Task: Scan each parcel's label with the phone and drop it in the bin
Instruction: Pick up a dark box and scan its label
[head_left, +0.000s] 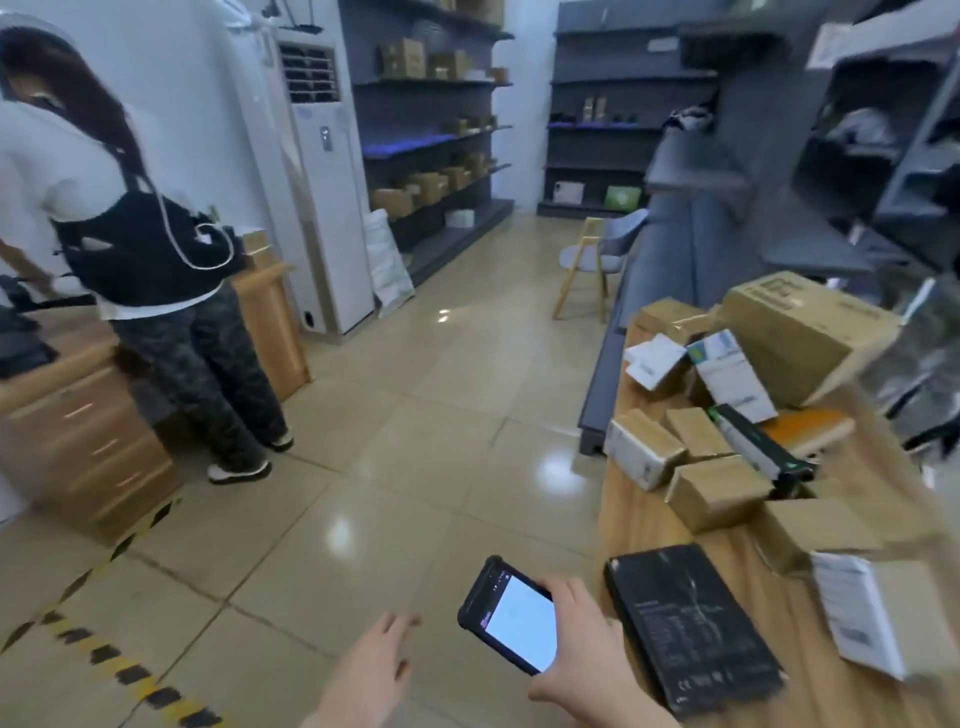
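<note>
My right hand grips a phone in a black case, its screen lit white and facing up, over the floor at the bottom centre. My left hand hangs to the left of the phone, fingers relaxed and holding nothing. Several parcels lie on the wooden table at the right: a flat black box nearest my right hand, a white-labelled box, small brown cartons and a large brown carton at the back. No bin is visible.
Another person stands at a wooden counter on the left. A white floor air conditioner, grey shelving with boxes and a chair stand behind. Yellow-black tape crosses the tiled floor.
</note>
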